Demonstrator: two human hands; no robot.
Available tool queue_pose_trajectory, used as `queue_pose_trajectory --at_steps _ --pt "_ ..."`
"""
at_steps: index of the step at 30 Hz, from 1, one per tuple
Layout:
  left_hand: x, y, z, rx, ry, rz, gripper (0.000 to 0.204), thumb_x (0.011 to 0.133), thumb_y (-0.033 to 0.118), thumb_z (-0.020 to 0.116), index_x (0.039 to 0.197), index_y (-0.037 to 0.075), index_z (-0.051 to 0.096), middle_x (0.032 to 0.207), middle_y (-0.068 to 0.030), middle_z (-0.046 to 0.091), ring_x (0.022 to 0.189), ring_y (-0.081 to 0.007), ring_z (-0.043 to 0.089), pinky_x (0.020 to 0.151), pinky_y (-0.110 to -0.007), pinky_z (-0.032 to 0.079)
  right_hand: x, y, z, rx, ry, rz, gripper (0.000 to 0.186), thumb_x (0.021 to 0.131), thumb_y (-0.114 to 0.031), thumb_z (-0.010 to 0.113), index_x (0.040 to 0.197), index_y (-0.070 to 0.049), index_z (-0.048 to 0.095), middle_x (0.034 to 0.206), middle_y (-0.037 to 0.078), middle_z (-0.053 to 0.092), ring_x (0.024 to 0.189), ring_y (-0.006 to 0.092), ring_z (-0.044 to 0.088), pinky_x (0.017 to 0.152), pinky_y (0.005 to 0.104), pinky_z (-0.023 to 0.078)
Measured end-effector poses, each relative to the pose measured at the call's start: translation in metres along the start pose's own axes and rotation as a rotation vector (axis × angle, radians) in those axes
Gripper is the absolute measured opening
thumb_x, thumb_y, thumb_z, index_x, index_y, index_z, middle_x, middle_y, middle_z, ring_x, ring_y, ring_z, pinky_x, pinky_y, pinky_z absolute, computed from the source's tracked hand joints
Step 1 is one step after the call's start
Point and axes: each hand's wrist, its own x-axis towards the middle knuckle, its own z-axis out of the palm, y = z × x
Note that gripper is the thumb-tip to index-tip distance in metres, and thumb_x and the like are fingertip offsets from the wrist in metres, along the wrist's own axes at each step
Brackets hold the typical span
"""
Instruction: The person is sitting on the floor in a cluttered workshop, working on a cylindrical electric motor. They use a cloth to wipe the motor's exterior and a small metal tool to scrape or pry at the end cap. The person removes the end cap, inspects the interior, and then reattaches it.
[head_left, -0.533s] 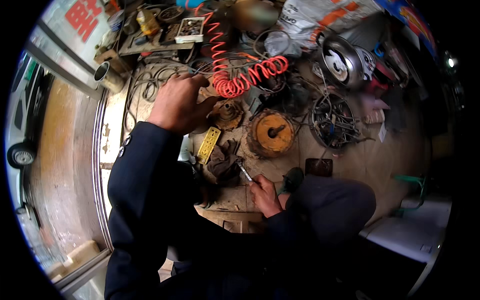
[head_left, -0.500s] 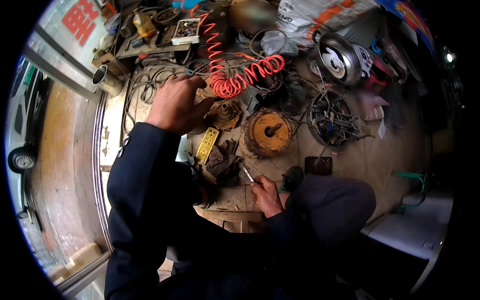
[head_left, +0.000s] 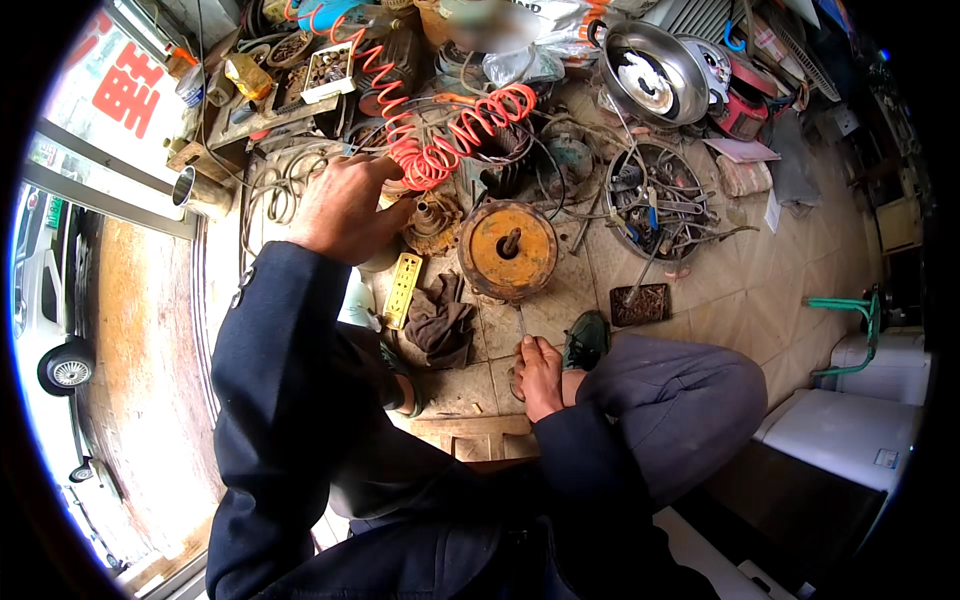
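Note:
My left hand (head_left: 348, 205), fingers loosely bent and thumb apart, is raised beside the red coiled hose (head_left: 432, 155), just left of a rusty flanged part (head_left: 432, 220). Whether it touches either is unclear. My right hand (head_left: 538, 370) is closed on a slim metal tool (head_left: 522, 322), its far end at the lower edge of a round orange-painted housing (head_left: 508, 250) with a central shaft. A yellow power strip (head_left: 400, 290) and a dark crumpled rag (head_left: 440, 330) lie left of the tool.
A bowl of tools (head_left: 655, 200), a steel pot (head_left: 645, 75), cables (head_left: 280, 190) and a small dark tray (head_left: 640, 303) surround the work. A metal cylinder (head_left: 200, 190) stands by the glass door at left. Green tubing (head_left: 845, 305) and white containers (head_left: 830, 430) are at right.
The tool in my right hand has moved right and upward to the orange housing. My right hand has risen a little and turned. The view has shifted; my left hand stays raised.

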Motion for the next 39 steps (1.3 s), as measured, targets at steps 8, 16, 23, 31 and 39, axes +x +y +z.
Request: queue_pose_trajectory --at_steps 8,16,23,31,39 --pt "0.011 0.022 0.003 0.016 -0.113 -0.009 0.041 0.082 0.026 0.074 0.111 -0.002 0.07 0.11 -0.0233 0.07 0.106 -0.04 0.065 0.094 -0.046 0.051 0.002 0.001 0.018 -0.069 -0.092 -0.094 0.027 0.11 -0.024 0.045 0.104 -0.002 0.058 0.062 0.005 0.052 0.042 0.0149 0.044 0.039 0.0329 0.037" --pt "0.016 0.023 0.024 0.057 -0.121 0.086 0.039 0.083 0.024 0.071 0.113 -0.001 0.068 0.106 -0.022 0.068 0.104 -0.0406 0.064 0.092 -0.046 0.051 0.004 0.006 0.035 0.071 -0.067 -0.122 0.027 0.11 -0.023 0.041 0.099 -0.001 0.052 0.063 0.01 0.055 0.044 0.0197 0.048 0.042 0.0383 0.04" --pt "0.028 0.028 0.068 0.008 -0.1 0.06 0.045 0.091 0.026 0.065 0.127 0.0 0.061 0.121 -0.0239 0.064 0.114 -0.0412 0.061 0.098 -0.047 0.049 0.006 -0.008 0.045 0.276 -0.066 0.053 0.03 0.108 -0.029 0.048 0.09 -0.006 0.052 0.06 0.004 0.046 0.042 0.0156 0.042 0.04 0.0342 0.033" --pt "0.054 0.006 0.172 -0.517 -0.133 -0.201 0.072 0.088 0.047 0.074 0.132 -0.007 0.056 0.121 -0.0263 0.067 0.112 -0.0348 0.065 0.097 -0.043 0.051 0.007 -0.023 0.033 0.118 0.0 0.071 0.037 0.107 -0.032 0.052 0.078 -0.008 0.055 0.057 -0.001 0.043 0.044 0.0088 0.038 0.042 0.0298 0.028" --pt "0.045 -0.02 0.242 -1.06 -0.049 -0.419 0.042 0.099 0.031 0.068 0.118 -0.006 0.065 0.103 -0.007 0.071 0.093 -0.0143 0.064 0.083 -0.032 0.051 0.022 -0.004 0.023 -0.064 -0.031 -0.093 0.039 0.105 -0.03 0.054 0.075 -0.005 0.052 0.06 0.0 0.041 0.057 0.011 0.04 0.054 0.0347 0.034"
